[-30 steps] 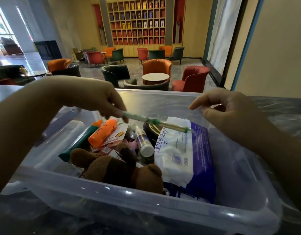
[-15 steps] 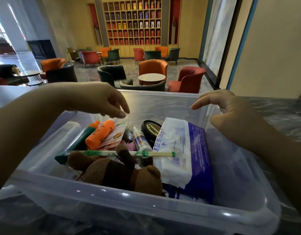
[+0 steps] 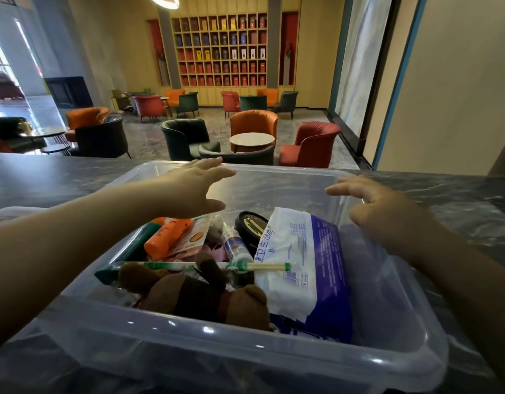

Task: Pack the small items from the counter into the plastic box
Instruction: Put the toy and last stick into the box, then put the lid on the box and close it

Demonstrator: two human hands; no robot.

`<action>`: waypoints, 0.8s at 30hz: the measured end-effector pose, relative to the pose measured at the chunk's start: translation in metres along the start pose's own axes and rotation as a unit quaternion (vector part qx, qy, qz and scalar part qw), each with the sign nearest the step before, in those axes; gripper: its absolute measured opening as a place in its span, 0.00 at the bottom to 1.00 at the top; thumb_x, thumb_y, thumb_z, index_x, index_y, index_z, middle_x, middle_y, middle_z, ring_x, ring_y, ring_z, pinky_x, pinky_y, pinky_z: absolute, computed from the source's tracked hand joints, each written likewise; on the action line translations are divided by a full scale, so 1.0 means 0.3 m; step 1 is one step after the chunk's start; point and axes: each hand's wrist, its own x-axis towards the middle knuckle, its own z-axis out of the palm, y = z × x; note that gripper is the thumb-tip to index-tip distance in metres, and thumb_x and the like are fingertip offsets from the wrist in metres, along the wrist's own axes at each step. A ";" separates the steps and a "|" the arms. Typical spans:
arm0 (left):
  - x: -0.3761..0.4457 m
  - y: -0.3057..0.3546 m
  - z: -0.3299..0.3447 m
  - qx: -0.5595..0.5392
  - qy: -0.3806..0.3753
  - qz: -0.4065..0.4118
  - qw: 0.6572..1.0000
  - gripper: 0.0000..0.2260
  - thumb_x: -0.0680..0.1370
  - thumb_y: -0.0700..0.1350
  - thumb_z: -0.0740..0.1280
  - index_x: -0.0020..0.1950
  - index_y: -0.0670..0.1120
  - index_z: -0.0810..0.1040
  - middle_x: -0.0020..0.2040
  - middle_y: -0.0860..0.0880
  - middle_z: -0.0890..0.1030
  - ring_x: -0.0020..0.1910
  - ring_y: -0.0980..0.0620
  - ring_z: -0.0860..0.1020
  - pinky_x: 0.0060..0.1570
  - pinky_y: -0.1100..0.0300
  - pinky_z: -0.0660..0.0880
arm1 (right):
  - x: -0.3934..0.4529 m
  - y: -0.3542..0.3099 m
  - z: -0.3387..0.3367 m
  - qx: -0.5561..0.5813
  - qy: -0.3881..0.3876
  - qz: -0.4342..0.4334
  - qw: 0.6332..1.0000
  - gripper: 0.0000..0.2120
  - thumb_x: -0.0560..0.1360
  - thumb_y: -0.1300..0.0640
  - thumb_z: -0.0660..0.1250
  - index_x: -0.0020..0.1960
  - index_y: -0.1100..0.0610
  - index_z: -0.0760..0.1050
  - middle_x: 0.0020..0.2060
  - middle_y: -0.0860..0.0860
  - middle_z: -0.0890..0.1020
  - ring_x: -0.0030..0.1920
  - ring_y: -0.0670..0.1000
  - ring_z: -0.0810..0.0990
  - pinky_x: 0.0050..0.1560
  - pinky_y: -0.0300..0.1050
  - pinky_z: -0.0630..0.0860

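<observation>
Reaching forward over a clear plastic box (image 3: 245, 334) on a dark marbled bench (image 3: 46, 177), the left hand (image 3: 194, 189) and right hand (image 3: 379, 206) hover empty, fingers spread apart. Below and between them, inside the box, wrapped wooden chopsticks (image 3: 262, 267) lie across a brown plush toy (image 3: 200, 297) and a white-and-purple wet-wipe pack (image 3: 305, 268). An orange tube (image 3: 166, 237), a small white bottle (image 3: 235, 247) and a round black tin (image 3: 251, 226) sit behind them.

Both forearms reach forward above the plastic box (image 3: 245, 336). The left hand (image 3: 194, 189) hovers over its far left part, fingers straight, holding nothing; the right hand (image 3: 373, 206) hovers near its right wall, fingers relaxed.
</observation>
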 end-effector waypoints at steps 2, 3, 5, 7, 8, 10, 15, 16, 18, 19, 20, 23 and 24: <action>-0.001 0.003 -0.007 -0.025 -0.001 -0.004 1.000 0.32 0.76 0.54 0.67 0.76 0.58 0.55 0.79 0.52 0.51 0.76 0.47 0.54 0.71 0.49 0.58 | 0.000 -0.002 -0.002 -0.007 -0.002 0.001 1.000 0.24 0.73 0.69 0.58 0.65 0.49 0.72 0.73 0.48 0.63 0.73 0.52 0.59 0.70 0.52 0.61; -0.007 0.005 -0.013 -0.036 -0.001 -0.005 0.999 0.32 0.76 0.54 0.66 0.76 0.58 0.55 0.79 0.52 0.51 0.76 0.47 0.55 0.71 0.50 0.59 | 0.000 -0.002 -0.004 -0.014 -0.004 0.000 1.000 0.24 0.73 0.68 0.59 0.64 0.49 0.72 0.73 0.49 0.63 0.73 0.53 0.60 0.70 0.52 0.62; -0.026 0.008 -0.029 -0.033 0.000 -0.011 0.999 0.32 0.76 0.55 0.66 0.76 0.57 0.55 0.78 0.52 0.54 0.74 0.47 0.61 0.68 0.52 0.63 | 0.001 -0.005 -0.010 -0.035 -0.011 -0.008 0.999 0.23 0.73 0.66 0.60 0.64 0.47 0.72 0.72 0.50 0.64 0.69 0.53 0.65 0.64 0.50 0.68; -0.056 0.008 -0.046 -0.020 0.003 -0.023 1.000 0.32 0.76 0.55 0.65 0.76 0.57 0.55 0.77 0.51 0.59 0.71 0.48 0.66 0.64 0.55 0.67 | 0.002 -0.015 -0.023 -0.060 -0.026 -0.018 0.998 0.24 0.73 0.64 0.62 0.65 0.45 0.70 0.72 0.49 0.64 0.56 0.51 0.73 0.45 0.41 0.75; -0.073 0.005 -0.055 -0.023 0.002 -0.030 0.999 0.31 0.76 0.55 0.65 0.76 0.56 0.56 0.76 0.51 0.61 0.70 0.48 0.67 0.63 0.56 0.67 | 0.004 -0.023 -0.029 -0.074 -0.036 -0.023 0.996 0.25 0.73 0.64 0.62 0.66 0.44 0.69 0.73 0.49 0.63 0.50 0.49 0.73 0.37 0.35 0.73; -0.117 -0.006 -0.069 -0.031 -0.001 -0.043 0.999 0.31 0.76 0.55 0.66 0.76 0.55 0.57 0.75 0.50 0.64 0.71 0.48 0.67 0.65 0.55 0.66 | -0.001 -0.049 -0.037 -0.093 -0.054 -0.028 0.994 0.25 0.74 0.63 0.63 0.67 0.44 0.68 0.73 0.50 0.62 0.48 0.49 0.72 0.34 0.33 0.70; -0.268 -0.057 -0.084 -0.049 -0.030 -0.071 0.996 0.30 0.77 0.52 0.66 0.76 0.53 0.59 0.76 0.49 0.62 0.72 0.48 0.65 0.68 0.53 0.64 | -0.054 -0.132 -0.023 -0.130 -0.077 -0.075 0.986 0.22 0.76 0.54 0.64 0.69 0.45 0.66 0.73 0.49 0.63 0.71 0.53 0.64 0.62 0.49 0.67; -0.299 -0.079 -0.081 -0.045 -0.028 -0.077 0.996 0.29 0.77 0.53 0.66 0.76 0.53 0.59 0.76 0.49 0.62 0.71 0.47 0.65 0.68 0.52 0.64 | -0.071 -0.154 -0.016 -0.138 -0.083 -0.082 0.983 0.22 0.77 0.52 0.64 0.69 0.45 0.66 0.73 0.49 0.64 0.72 0.52 0.63 0.65 0.50 0.65; -0.359 -0.140 -0.074 -0.027 -0.018 -0.084 0.996 0.30 0.76 0.55 0.65 0.76 0.54 0.59 0.75 0.49 0.63 0.72 0.47 0.64 0.68 0.51 0.64 | -0.108 -0.204 0.003 -0.158 -0.093 -0.095 0.978 0.23 0.77 0.49 0.63 0.70 0.45 0.64 0.73 0.48 0.63 0.72 0.52 0.61 0.67 0.50 0.63; -0.390 -0.178 -0.072 -0.017 -0.015 -0.086 0.996 0.30 0.76 0.56 0.65 0.76 0.53 0.59 0.75 0.49 0.63 0.73 0.47 0.64 0.68 0.50 0.64 | -0.125 -0.234 0.016 -0.170 -0.097 -0.103 0.975 0.23 0.77 0.48 0.63 0.71 0.45 0.63 0.73 0.48 0.63 0.73 0.51 0.60 0.68 0.50 0.62; -0.415 -0.215 -0.071 -0.010 -0.011 -0.088 0.996 0.29 0.76 0.56 0.64 0.76 0.53 0.60 0.75 0.49 0.63 0.73 0.46 0.63 0.68 0.49 0.64 | -0.140 -0.265 0.030 -0.179 -0.101 -0.110 0.973 0.24 0.77 0.47 0.62 0.71 0.45 0.63 0.73 0.47 0.63 0.73 0.51 0.60 0.68 0.49 0.61; -0.489 -0.333 -0.085 -0.031 0.011 -0.097 0.995 0.27 0.77 0.59 0.61 0.75 0.53 0.61 0.75 0.48 0.64 0.71 0.45 0.65 0.66 0.48 0.66 | -0.182 -0.382 0.095 -0.191 -0.104 -0.114 0.970 0.26 0.76 0.45 0.62 0.72 0.44 0.61 0.74 0.47 0.61 0.73 0.50 0.60 0.68 0.48 0.60; -0.514 -0.375 -0.091 -0.044 0.021 -0.098 0.994 0.27 0.78 0.59 0.59 0.75 0.53 0.61 0.75 0.47 0.65 0.71 0.45 0.65 0.66 0.48 0.66 | -0.194 -0.428 0.126 -0.190 -0.102 -0.113 0.970 0.26 0.76 0.45 0.62 0.72 0.44 0.61 0.74 0.47 0.61 0.72 0.51 0.60 0.68 0.48 0.61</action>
